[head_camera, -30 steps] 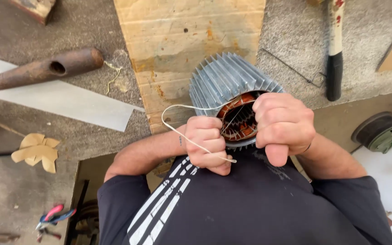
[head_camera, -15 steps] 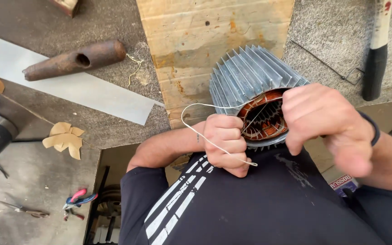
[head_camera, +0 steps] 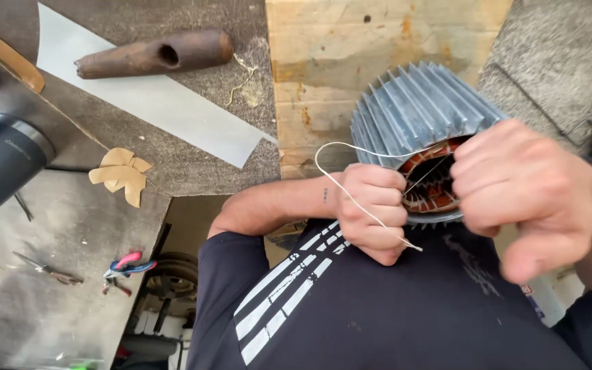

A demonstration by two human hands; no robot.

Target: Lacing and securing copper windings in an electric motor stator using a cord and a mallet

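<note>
While left hand [head_camera: 373, 212] grips cord [head_camera: 351, 195] | finned stator [head_camera: 419, 130], copper windings, perhaps laced

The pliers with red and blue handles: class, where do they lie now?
In the head view, the pliers lie lower left on the grey surface, below the tan paper scraps.

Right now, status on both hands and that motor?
Left hand fisted on white string. Right hand closed at motor opening, contents unclear. Nothing in the way.
</note>
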